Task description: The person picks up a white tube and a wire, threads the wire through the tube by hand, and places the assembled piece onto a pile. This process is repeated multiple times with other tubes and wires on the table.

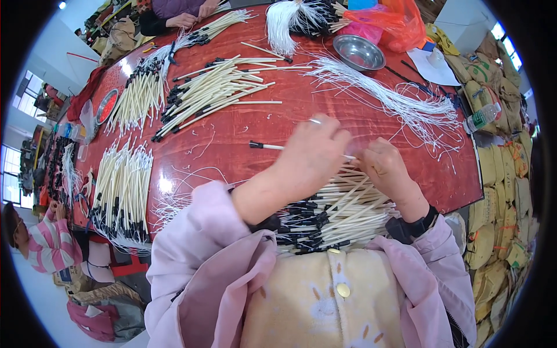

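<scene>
1. A glossy red round desk (232, 130) fills a cluttered workroom.
2. Near its front edge, the left hand (313, 156) pinches one cream stick (272, 147) with a black tip; the right hand (384, 168) closes at the stick's other end, seemingly on a thin white string, though fingers hide it.
3. Best keep the stick level and the pinch steady.
4. Below lies a heap of smooth sticks (336, 214); limp white strings (400, 104) spread toward the right edge beside a steel bowl (358, 52).

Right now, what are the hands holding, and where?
Both hands, left hand and right hand, hold one cream stick near its right end; black-tipped end juts left.
</scene>
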Demonstrator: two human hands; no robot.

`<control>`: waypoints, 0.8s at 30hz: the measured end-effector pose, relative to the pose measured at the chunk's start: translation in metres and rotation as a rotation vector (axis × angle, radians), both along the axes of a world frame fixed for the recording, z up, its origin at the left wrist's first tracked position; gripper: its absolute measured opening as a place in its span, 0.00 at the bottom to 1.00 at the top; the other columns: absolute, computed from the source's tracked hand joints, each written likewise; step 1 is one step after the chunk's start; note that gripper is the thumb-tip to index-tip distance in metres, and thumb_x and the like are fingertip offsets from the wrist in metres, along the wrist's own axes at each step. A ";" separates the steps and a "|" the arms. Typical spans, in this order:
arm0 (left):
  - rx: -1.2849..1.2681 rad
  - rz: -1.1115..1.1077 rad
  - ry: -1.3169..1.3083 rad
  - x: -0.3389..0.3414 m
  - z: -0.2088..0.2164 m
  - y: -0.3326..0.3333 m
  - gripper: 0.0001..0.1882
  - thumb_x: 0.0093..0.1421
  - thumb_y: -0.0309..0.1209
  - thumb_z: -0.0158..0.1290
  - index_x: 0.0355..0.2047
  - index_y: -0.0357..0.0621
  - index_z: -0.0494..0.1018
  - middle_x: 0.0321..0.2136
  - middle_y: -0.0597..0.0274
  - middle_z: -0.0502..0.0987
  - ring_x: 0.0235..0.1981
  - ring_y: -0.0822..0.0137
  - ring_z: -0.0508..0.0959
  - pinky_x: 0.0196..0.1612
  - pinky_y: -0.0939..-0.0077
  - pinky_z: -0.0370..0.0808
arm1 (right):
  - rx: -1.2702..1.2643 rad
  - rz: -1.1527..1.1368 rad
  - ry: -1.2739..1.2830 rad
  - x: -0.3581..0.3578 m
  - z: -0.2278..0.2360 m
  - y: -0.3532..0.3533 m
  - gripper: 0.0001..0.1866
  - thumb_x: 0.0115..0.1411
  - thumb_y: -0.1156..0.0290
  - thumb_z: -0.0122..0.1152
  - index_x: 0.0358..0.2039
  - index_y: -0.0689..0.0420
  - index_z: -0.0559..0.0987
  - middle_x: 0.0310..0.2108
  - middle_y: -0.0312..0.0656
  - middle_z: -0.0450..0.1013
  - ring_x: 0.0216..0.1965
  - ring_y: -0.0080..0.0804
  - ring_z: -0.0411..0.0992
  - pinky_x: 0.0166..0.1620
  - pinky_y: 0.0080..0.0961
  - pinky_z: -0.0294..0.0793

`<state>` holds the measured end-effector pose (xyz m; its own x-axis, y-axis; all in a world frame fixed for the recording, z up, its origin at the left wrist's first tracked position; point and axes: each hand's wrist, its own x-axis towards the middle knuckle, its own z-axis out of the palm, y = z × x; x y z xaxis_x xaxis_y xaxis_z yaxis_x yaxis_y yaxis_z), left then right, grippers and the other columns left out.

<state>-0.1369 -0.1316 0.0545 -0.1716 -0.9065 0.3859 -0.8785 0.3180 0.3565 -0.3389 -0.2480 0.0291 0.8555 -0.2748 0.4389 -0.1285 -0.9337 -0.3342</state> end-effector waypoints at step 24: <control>-0.377 1.113 0.719 0.221 -0.017 0.242 0.13 0.69 0.35 0.53 0.49 0.41 0.75 0.46 0.64 0.75 0.48 0.71 0.75 0.47 0.73 0.73 | -0.084 -0.036 0.016 -0.063 0.031 0.000 0.08 0.54 0.67 0.71 0.32 0.56 0.83 0.35 0.36 0.81 0.40 0.39 0.73 0.45 0.35 0.70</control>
